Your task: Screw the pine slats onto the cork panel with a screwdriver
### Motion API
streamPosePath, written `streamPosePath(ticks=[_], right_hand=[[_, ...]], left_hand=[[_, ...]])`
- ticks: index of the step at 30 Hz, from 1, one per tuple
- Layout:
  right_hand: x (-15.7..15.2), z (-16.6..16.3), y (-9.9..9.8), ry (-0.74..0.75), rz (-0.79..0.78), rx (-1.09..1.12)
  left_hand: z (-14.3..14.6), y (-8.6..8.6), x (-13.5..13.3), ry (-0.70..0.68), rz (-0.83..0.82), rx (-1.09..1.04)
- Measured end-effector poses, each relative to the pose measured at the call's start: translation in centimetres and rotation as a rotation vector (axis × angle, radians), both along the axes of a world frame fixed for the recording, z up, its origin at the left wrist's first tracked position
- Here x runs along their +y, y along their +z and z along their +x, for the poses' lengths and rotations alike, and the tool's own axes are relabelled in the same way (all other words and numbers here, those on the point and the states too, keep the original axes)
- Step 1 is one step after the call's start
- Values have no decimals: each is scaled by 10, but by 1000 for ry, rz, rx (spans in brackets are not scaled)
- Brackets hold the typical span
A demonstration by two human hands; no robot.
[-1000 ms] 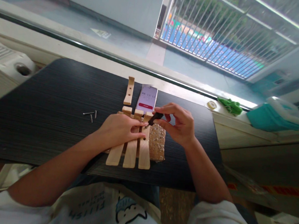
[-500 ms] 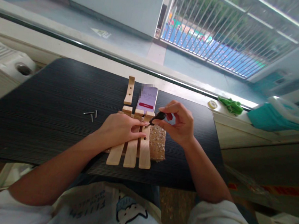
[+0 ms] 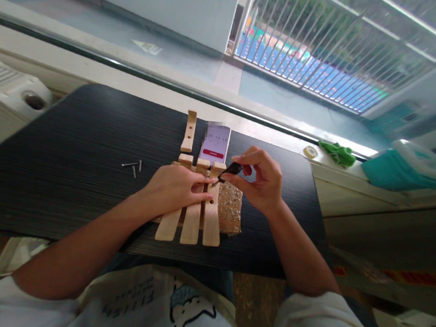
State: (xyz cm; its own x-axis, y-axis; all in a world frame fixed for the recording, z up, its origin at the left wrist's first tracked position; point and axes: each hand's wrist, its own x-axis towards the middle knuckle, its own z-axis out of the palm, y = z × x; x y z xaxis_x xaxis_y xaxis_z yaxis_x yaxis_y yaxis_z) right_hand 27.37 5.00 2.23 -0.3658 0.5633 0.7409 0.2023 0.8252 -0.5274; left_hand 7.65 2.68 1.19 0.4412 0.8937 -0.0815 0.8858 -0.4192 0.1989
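Three pale wooden hooks lie side by side, the rightmost hook [image 3: 212, 221] showing a bare lower hole. My left hand [image 3: 172, 182] lies flat across them, fingers stretched onto the rightmost hook; it hides much of the left hook [image 3: 167, 226] and middle hook [image 3: 190, 228]. In my right hand [image 3: 264, 180] the fingers and thumb close on a black-handled screwdriver [image 3: 233, 169]. It slants down to the left, its tip at the rightmost hook's upper hole beside my left fingertips. Beneath the hooks is a brown board or block [image 3: 231, 210] in clear wrap.
A fourth wooden hook [image 3: 189, 133] lies behind, beside a phone [image 3: 215, 143] with a lit screen. Several loose screws [image 3: 134, 170] are on the black table [image 3: 90, 137] at left. On the sill at right sit a tape roll [image 3: 310, 152] and a green cloth [image 3: 337, 153].
Both hands and the screwdriver stay almost in place. Any turning of the screwdriver is too slight to make out.
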Motion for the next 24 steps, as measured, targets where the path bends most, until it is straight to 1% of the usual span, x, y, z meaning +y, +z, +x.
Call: streamPosePath(ticks=[6, 14, 18, 24], right_hand=[[-2, -2, -2, -49, 17, 14], [1, 0, 1, 59, 90, 22], [4, 6, 4, 141, 49, -64], [2, 10, 7, 236, -97, -105]], left_hand=[[1, -1, 1, -5, 9, -3], [-2, -2, 0, -18, 16, -6], [-1, -2, 0, -10, 15, -16], [1, 0, 0, -6, -4, -24]])
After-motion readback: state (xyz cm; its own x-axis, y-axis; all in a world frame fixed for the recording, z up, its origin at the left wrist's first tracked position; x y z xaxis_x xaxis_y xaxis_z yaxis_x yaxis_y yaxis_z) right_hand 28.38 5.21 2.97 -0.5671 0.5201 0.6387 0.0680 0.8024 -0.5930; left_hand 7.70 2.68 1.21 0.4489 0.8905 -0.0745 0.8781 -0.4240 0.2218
